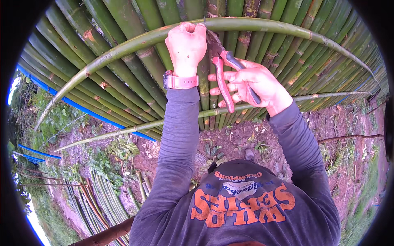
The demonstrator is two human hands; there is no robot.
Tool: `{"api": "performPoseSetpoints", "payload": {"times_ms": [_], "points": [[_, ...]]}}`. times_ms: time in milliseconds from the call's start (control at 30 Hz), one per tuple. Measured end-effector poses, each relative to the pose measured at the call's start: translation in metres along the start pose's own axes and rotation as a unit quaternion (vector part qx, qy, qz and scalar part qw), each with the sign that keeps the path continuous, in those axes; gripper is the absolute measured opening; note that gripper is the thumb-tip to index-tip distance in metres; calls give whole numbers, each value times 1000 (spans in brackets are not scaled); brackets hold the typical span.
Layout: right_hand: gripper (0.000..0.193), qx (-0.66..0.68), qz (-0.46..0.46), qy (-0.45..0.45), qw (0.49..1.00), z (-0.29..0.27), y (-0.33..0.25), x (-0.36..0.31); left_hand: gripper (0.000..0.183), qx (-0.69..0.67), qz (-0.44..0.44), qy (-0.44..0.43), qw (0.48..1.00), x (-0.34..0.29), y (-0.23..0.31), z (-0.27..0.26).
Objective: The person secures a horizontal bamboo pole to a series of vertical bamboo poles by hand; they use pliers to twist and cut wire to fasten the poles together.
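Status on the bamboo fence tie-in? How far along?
Done: upright bamboo poles stand packed in a row, with two horizontal rails across them. In hand: the left hand grips the upper rail; the right hand works red-handled pliers at that spot. Left: no finished tie is visible along either rail, and spare poles lie on the ground.

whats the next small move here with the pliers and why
Probably squeeze the handles shut. The right hand holds the red-handled pliers with handles spread, their nose at the horizontal bamboo rail right beside the left hand, which grips that rail. What the nose bites is too small to tell.
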State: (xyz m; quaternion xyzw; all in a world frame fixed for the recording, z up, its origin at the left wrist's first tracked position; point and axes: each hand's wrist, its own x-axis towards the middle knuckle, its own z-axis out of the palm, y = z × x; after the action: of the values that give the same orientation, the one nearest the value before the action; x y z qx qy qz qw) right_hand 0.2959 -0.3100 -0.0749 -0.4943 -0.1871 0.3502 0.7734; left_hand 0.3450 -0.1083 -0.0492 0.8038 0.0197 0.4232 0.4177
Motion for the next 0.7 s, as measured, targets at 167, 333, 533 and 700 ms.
{"api": "performPoseSetpoints", "payload": {"times_ms": [167, 333, 533, 700], "points": [[57, 10, -4, -10, 1000, 4, -3, 9, 29, 4, -20, -3, 1000, -1, 4, -2], [31, 107, -39, 5, 993, 12, 10, 15, 27, 33, -24, -3, 999, -3, 3, -6], [37, 181, -14, -47, 982, 13, 13, 13, 18, 171, 267, 198, 928, 16, -19, -22], [15, 44, -2, 79, 996, 39, -2, 8, 22, 253, 394, 148, 871, 41, -67, -36]]}}
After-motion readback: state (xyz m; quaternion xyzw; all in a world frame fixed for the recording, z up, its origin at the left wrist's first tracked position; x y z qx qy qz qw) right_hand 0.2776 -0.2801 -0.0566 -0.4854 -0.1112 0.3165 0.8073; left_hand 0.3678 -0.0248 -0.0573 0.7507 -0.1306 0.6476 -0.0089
